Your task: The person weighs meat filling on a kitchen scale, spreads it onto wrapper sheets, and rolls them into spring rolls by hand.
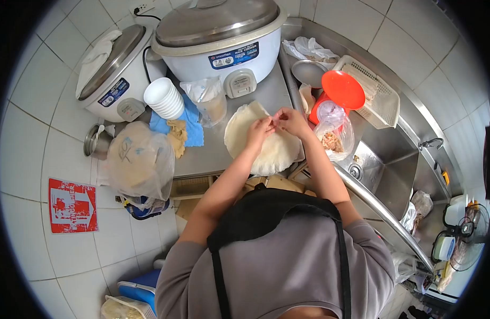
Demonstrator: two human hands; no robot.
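A stack of thin, round, pale dough wrappers (271,154) lies on the steel counter in front of me. My left hand (261,131) is over the upper part of the stack, its fingertips pinched at a wrapper's edge. Close beside it, my right hand (291,122) pinches at the same edge, near the far right rim. The fingertips of both hands almost meet, and the exact bit of sheet between them is partly hidden. Just right of my right hand stands a plastic bag of pinkish filling (332,141), by an orange-red scale (342,90).
Behind the wrappers stand a large rice cooker (218,50) and a smaller one (117,80). White bowls (164,98), a blue cloth (194,127) and a clear bag-lined container (210,109) are to the left. A sink (386,159) and a cream basket (380,109) lie to the right.
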